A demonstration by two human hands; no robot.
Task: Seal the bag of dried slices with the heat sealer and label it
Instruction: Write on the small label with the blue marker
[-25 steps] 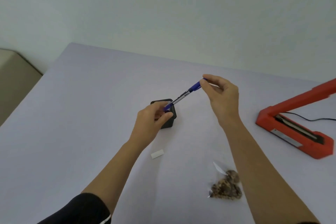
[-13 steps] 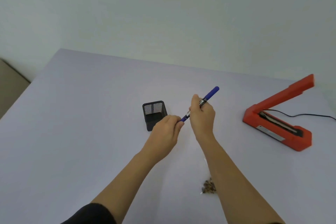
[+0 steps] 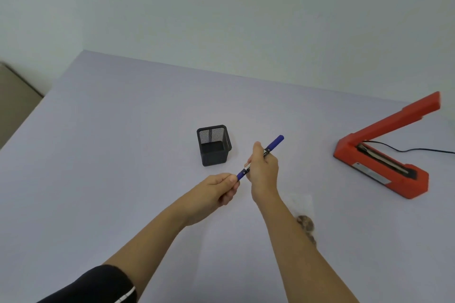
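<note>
Right hand (image 3: pixel 264 174), left hand (image 3: pixel 216 192) drew pen (image 3: pixel 274 144) nearer bag (image 3: pixel 305 221).

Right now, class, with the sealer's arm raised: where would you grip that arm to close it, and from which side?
On the heat sealer, take the arm by its raised tip, coming down from above. The arm slopes up from its hinge, so the tip probably gives most leverage. First free a hand: left hand and right hand both hold the pen.
</note>
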